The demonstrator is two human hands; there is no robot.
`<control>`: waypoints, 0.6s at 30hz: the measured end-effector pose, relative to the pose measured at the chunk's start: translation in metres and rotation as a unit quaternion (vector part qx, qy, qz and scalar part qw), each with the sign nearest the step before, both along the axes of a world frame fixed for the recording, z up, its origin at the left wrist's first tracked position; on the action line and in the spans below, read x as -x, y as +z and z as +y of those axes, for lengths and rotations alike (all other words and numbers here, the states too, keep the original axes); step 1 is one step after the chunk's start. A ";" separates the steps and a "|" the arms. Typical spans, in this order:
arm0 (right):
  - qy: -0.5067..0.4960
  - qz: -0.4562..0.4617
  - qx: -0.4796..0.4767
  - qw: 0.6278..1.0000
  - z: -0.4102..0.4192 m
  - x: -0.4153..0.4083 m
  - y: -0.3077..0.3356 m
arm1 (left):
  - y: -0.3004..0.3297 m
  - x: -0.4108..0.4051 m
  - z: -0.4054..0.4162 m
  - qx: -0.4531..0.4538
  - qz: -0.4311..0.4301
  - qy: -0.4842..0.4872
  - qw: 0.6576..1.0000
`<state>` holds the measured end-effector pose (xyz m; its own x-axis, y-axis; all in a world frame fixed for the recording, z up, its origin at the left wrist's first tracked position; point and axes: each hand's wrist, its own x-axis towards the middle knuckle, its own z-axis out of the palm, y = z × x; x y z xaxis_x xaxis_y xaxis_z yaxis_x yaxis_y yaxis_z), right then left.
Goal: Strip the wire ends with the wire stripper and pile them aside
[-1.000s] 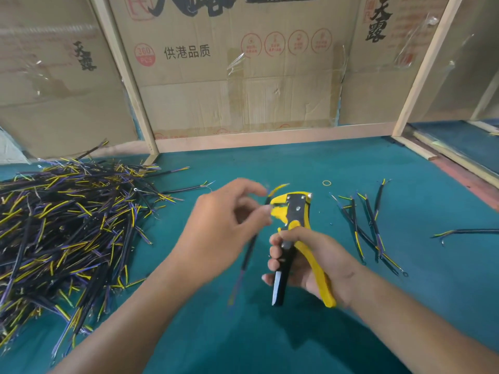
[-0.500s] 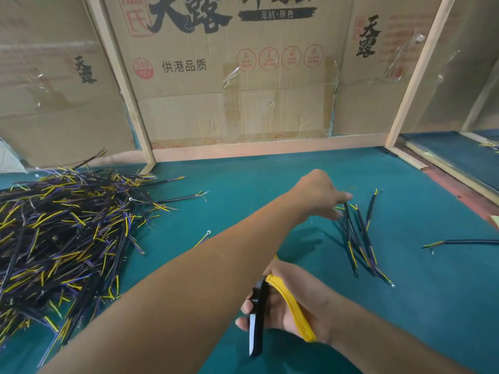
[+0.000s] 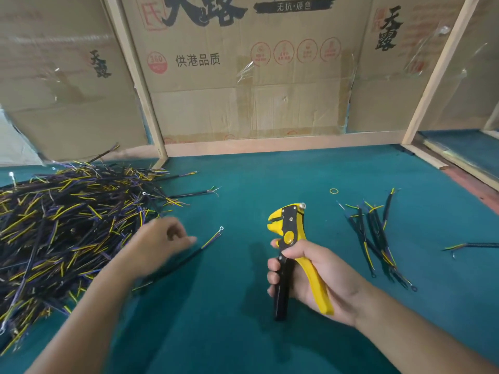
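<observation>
Black-and-yellow wires: few lie piled right of centre, a heap remains left. Right hand grips the stripper; left hand, loosely curled, holds nothing visible.

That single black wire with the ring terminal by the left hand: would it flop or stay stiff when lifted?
The thin black sheathed wire with a ring terminal lies nearly straight on the green mat, so it probably sags only slightly. It looks light. Its smooth sheath may slip unless the left hand pinches firmly.
</observation>
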<state>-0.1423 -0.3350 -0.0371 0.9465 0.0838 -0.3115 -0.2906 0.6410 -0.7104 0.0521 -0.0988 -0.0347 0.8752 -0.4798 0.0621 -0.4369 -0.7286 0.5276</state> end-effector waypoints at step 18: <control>-0.018 0.003 0.053 0.998 -0.004 -0.007 -0.009 | 0.007 0.057 -0.045 0.535 0.254 -0.056 0.804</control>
<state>-0.1351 -0.3390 -0.0462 0.9461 0.0152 -0.3234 -0.2735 0.5721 -0.7732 -0.0049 -0.1443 -0.0279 0.8733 -0.4669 0.1393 0.0017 0.2888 0.9574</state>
